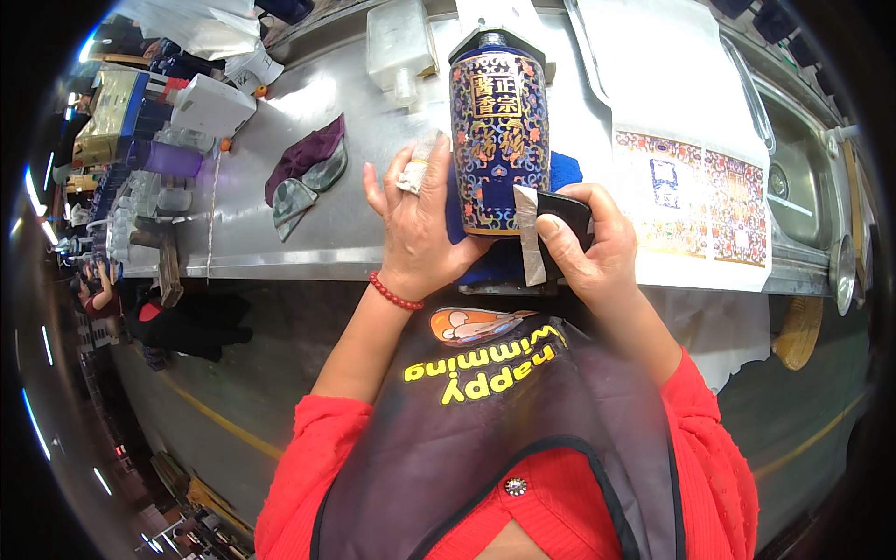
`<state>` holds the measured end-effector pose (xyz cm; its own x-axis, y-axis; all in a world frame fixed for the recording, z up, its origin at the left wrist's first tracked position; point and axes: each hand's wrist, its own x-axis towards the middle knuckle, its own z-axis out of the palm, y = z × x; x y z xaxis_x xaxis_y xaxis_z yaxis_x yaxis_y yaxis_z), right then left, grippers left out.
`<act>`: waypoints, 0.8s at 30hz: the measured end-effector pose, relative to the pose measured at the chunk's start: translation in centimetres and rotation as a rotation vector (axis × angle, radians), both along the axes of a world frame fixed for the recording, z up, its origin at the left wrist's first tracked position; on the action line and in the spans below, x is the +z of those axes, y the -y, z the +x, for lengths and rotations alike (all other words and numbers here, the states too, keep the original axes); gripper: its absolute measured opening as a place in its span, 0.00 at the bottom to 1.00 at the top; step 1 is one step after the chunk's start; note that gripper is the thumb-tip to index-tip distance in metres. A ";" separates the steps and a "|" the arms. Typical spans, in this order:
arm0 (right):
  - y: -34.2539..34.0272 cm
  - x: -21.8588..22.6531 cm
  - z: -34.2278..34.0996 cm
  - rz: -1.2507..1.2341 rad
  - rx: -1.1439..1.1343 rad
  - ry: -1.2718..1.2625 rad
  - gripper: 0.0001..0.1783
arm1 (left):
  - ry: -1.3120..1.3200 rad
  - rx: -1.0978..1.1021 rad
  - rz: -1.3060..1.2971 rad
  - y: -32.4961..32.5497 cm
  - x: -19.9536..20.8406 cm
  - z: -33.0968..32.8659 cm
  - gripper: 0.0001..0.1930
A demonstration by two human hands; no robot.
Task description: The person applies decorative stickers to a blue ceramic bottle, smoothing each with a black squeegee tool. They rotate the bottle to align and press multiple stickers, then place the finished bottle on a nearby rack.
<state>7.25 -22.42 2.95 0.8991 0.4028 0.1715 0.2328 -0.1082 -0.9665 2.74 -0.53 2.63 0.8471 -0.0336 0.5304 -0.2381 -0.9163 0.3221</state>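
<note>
A dark blue bottle with a colourful floral pattern and gold characters lies with its neck pointing away from me, over a blue cloth. At its lower left side is my left hand, fingers spread, the thumb against or close to the bottle's base. White tape wraps one of its fingers. My right hand grips a flat black scraper with a silver-taped edge. That edge rests at the bottle's lower right side; whether it presses on the surface I cannot tell.
Right of the bottle lies a white sheet with patterned decals, near a metal sink. Purple and grey-green cloths lie left on the steel table. A clear plastic bottle is behind. Further left stand boxes and containers.
</note>
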 end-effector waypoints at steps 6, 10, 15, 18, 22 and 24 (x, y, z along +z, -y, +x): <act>-0.3 0.2 0.0 0.017 -0.108 0.063 0.13 | -0.018 0.048 0.184 -0.4 0.8 -0.5 0.51; -1.3 0.7 0.0 0.003 -0.058 0.161 0.15 | -0.011 0.051 0.295 0.4 2.2 -0.6 0.51; -1.2 1.3 0.1 -0.037 -0.127 0.139 0.16 | 0.013 0.030 0.038 -0.3 0.9 -0.2 0.51; -1.3 1.4 0.2 -0.056 -0.112 0.157 0.14 | -0.039 0.033 0.065 -0.6 0.0 0.0 0.51; -2.2 1.9 0.2 -0.139 -0.058 0.299 0.14 | -0.068 0.035 0.172 -0.5 0.8 -0.3 0.49; -2.4 2.5 0.2 -0.166 -0.060 0.282 0.14 | -0.070 0.041 0.215 -0.5 1.8 -0.4 0.49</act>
